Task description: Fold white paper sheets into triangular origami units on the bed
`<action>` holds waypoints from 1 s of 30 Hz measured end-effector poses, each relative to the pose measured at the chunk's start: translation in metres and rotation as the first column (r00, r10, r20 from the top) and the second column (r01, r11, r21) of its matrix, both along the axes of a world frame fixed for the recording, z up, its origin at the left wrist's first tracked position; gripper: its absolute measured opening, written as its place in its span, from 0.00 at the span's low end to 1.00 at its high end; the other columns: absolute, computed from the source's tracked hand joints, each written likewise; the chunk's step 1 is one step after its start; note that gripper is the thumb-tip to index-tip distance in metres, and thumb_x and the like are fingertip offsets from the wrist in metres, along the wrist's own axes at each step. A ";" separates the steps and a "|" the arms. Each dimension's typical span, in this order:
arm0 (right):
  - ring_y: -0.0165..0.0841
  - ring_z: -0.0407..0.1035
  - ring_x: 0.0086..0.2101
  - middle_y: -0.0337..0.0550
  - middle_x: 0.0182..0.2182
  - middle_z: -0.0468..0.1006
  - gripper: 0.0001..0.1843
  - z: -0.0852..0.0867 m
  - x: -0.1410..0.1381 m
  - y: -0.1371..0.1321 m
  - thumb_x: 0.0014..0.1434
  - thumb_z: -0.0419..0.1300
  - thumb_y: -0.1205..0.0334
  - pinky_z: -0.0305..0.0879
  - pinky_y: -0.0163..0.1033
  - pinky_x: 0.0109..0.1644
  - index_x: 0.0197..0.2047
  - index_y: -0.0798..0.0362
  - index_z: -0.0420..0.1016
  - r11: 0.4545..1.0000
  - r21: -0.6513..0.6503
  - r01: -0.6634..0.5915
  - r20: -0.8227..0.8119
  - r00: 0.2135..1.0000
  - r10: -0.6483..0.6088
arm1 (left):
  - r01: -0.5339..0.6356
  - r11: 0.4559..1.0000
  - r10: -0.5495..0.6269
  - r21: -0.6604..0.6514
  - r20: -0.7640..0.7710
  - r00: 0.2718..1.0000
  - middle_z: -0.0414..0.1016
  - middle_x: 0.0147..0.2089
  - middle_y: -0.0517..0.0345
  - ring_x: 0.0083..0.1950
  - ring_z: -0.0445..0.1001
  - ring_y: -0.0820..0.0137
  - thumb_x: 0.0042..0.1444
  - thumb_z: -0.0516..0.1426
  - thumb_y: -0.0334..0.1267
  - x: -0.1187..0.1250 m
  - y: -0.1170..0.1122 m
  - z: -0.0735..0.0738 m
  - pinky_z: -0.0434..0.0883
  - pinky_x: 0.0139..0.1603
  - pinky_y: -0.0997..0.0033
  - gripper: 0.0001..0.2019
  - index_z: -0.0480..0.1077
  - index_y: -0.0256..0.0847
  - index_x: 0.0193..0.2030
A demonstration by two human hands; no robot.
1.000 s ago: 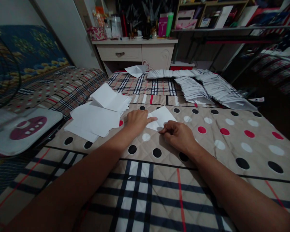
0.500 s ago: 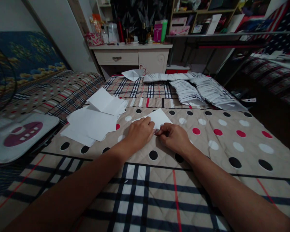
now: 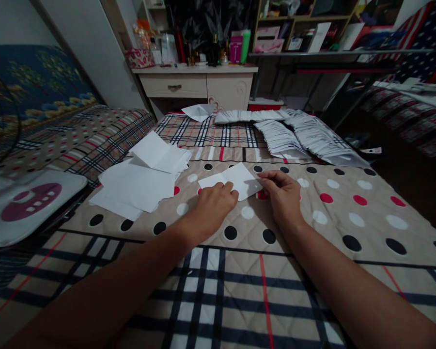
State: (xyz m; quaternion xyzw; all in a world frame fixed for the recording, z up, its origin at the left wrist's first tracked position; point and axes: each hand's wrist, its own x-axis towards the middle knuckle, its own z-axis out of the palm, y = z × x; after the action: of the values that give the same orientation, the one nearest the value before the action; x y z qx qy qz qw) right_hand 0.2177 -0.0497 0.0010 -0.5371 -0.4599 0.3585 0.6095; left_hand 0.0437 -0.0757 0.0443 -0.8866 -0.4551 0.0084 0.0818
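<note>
A folded white sheet of paper (image 3: 235,180) lies on the dotted quilt (image 3: 312,218) in front of me. My left hand (image 3: 215,207) presses its near edge with curled fingers, knuckles up. My right hand (image 3: 283,194) rests at the sheet's right corner, fingers bent and touching the paper's edge. Neither hand lifts the sheet; it stays flat on the bed.
A loose pile of white sheets (image 3: 138,179) lies to the left. Rows of several folded papers (image 3: 298,133) fan out at the far side of the bed. A white fan base (image 3: 25,203) sits at left. A dresser (image 3: 196,85) and shelves stand behind.
My right hand slid from the sheet's near edge out to its right corner. My left hand stayed on the near edge, and more of the paper now shows.
</note>
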 end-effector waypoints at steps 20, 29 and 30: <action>0.44 0.62 0.51 0.38 0.44 0.80 0.20 0.007 0.001 -0.012 0.49 0.57 0.78 0.55 0.52 0.54 0.34 0.44 0.83 0.937 0.251 -0.242 0.853 0.512 -0.096 | 0.038 0.998 0.008 -0.056 0.652 0.758 0.81 0.39 0.60 0.41 0.77 0.69 0.49 0.56 0.25 -0.042 0.051 -0.037 0.71 0.44 0.70 0.12 0.79 0.43 0.32; 0.37 0.70 0.41 0.38 0.37 0.83 0.19 0.003 0.003 -0.007 0.55 0.54 0.76 0.52 0.48 0.54 0.34 0.45 0.83 0.923 0.105 -0.371 0.914 0.401 0.057 | -0.047 0.983 0.160 -0.179 0.697 0.699 0.78 0.40 0.57 0.40 0.75 0.69 0.50 0.64 0.37 -0.035 0.045 -0.037 0.71 0.41 0.69 0.03 0.79 0.41 0.31; 0.37 0.71 0.41 0.39 0.37 0.83 0.19 0.002 0.004 -0.006 0.55 0.54 0.76 0.54 0.47 0.53 0.34 0.46 0.83 0.922 0.087 -0.377 0.910 0.408 0.081 | -0.038 0.980 0.167 -0.195 0.707 0.687 0.78 0.40 0.57 0.40 0.75 0.69 0.50 0.64 0.36 -0.036 0.047 -0.037 0.71 0.42 0.69 0.02 0.79 0.41 0.31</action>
State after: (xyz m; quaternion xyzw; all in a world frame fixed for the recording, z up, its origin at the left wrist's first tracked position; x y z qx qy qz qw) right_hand 0.2215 -0.0558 0.0035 -0.4832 -0.8261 0.0334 0.2881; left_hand 0.0081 -0.0289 0.0068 -0.7955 -0.4974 -0.2973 -0.1772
